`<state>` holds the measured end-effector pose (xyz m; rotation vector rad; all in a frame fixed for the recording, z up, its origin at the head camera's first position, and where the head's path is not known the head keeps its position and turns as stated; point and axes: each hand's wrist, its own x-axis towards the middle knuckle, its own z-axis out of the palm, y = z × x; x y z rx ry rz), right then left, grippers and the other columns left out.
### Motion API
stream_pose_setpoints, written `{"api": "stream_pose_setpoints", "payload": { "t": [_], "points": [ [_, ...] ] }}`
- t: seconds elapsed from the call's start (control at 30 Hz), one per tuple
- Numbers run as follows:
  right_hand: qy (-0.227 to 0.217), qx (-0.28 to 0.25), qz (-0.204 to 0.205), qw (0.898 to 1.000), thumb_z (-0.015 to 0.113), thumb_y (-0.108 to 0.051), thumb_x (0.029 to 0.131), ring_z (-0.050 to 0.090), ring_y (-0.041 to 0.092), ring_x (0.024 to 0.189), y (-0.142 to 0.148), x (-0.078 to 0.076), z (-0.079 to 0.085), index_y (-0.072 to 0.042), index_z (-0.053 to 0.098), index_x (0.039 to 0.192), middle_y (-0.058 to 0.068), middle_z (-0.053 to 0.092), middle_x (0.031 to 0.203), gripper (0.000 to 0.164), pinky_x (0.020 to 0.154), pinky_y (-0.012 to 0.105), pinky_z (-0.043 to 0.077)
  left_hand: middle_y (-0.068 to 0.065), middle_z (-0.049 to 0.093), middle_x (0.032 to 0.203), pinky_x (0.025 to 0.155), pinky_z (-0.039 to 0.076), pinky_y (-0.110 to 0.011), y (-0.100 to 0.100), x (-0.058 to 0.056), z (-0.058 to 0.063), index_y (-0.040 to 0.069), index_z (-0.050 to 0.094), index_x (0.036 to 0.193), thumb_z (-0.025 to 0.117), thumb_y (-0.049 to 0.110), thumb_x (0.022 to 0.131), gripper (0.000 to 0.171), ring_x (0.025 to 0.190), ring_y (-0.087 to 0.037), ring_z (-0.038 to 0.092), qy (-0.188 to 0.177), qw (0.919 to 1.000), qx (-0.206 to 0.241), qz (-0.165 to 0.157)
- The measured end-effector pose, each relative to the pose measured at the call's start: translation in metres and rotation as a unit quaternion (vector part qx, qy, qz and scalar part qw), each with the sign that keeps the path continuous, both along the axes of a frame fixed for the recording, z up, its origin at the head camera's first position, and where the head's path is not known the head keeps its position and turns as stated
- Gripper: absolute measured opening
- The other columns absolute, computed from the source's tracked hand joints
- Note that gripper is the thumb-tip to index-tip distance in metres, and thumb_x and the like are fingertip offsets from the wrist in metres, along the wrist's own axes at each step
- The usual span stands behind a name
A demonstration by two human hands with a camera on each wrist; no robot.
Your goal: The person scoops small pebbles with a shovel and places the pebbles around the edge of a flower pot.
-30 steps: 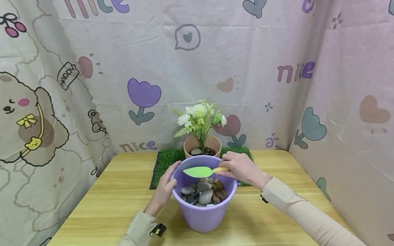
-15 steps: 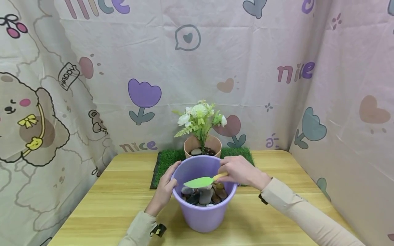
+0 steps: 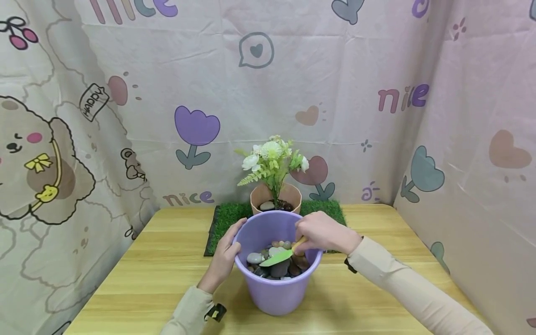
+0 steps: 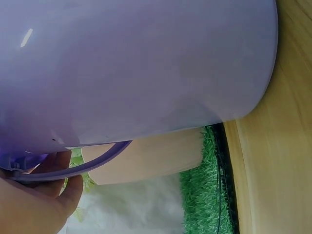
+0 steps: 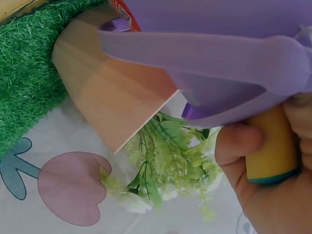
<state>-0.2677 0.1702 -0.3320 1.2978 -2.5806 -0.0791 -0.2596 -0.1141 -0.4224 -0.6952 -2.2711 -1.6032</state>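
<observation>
Trowel (green-bladed) has dipped nearer the stones.

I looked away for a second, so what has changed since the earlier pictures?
The right hand has lowered the trowel toward the stones, its blade now slanting tip-down. Nothing was grasped or released. The left hand still holds the bucket; bucket and flowerpot stayed put.

Head view faces forward-down; 2 close wrist views share the bucket.
</observation>
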Motion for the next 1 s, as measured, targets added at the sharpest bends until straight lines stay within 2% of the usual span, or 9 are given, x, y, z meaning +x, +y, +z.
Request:
{"api": "stream_pose_setpoints", "payload": {
  "t": [0.17, 0.37, 0.53, 0.7, 1.0],
  "points": [
    [0.001, 0.004, -0.008, 1.0, 0.077, -0.048, 0.076, 0.038, 0.001, 0.052, -0.006, -0.003, -0.003, -0.028, 0.052, 0.054, -0.016, 0.045, 0.064, 0.038, 0.05, 0.02, 0.033, -0.011, 0.047, 0.148, 0.1, 0.046, -0.038, 0.0, -0.001, -0.002, 0.01, 0.043, 0.148, 0.04, -0.001, 0.076, 0.073, 0.127, -0.03, 0.053, 0.004, 1.0, 0.003, 0.005],
    [0.023, 0.007, 0.012, 1.0, 0.076, -0.049, 0.077, 0.041, 0.003, 0.052, -0.014, -0.006, -0.005, -0.027, 0.059, 0.059, -0.014, 0.045, 0.066, 0.033, 0.05, 0.023, 0.038, -0.011, 0.048, 0.148, 0.101, 0.046, -0.041, 0.0, -0.001, -0.003, 0.012, 0.044, 0.148, 0.039, -0.002, 0.077, 0.072, 0.127, -0.03, 0.052, 0.002, 0.9999, 0.011, 0.004],
    [0.035, 0.016, 0.015, 0.999, 0.073, -0.051, 0.08, 0.042, 0.003, 0.054, -0.016, -0.007, -0.008, -0.028, 0.064, 0.062, -0.014, 0.044, 0.066, 0.031, 0.051, 0.022, 0.039, -0.012, 0.047, 0.148, 0.101, 0.046, -0.042, 0.0, -0.001, -0.003, 0.008, 0.042, 0.148, 0.039, -0.002, 0.078, 0.071, 0.128, -0.03, 0.051, 0.001, 1.0, 0.009, 0.0],
    [0.039, 0.004, 0.007, 0.999, 0.073, -0.049, 0.081, 0.045, 0.004, 0.056, -0.017, -0.008, -0.011, -0.029, 0.061, 0.06, -0.013, 0.046, 0.067, 0.032, 0.051, 0.022, 0.039, -0.011, 0.046, 0.149, 0.101, 0.045, -0.047, 0.0, -0.001, -0.002, 0.009, 0.041, 0.149, 0.039, -0.001, 0.078, 0.072, 0.128, -0.031, 0.052, 0.004, 1.0, 0.006, -0.002],
    [0.062, -0.014, 0.006, 0.998, 0.073, -0.05, 0.08, 0.05, 0.006, 0.061, -0.017, -0.012, -0.017, -0.03, 0.063, 0.062, -0.012, 0.047, 0.069, 0.029, 0.05, 0.025, 0.038, -0.012, 0.046, 0.149, 0.102, 0.044, -0.047, 0.001, -0.001, -0.001, 0.008, 0.042, 0.149, 0.039, -0.001, 0.077, 0.072, 0.13, -0.032, 0.05, 0.005, 0.9999, 0.01, 0.0]
  ]
}}
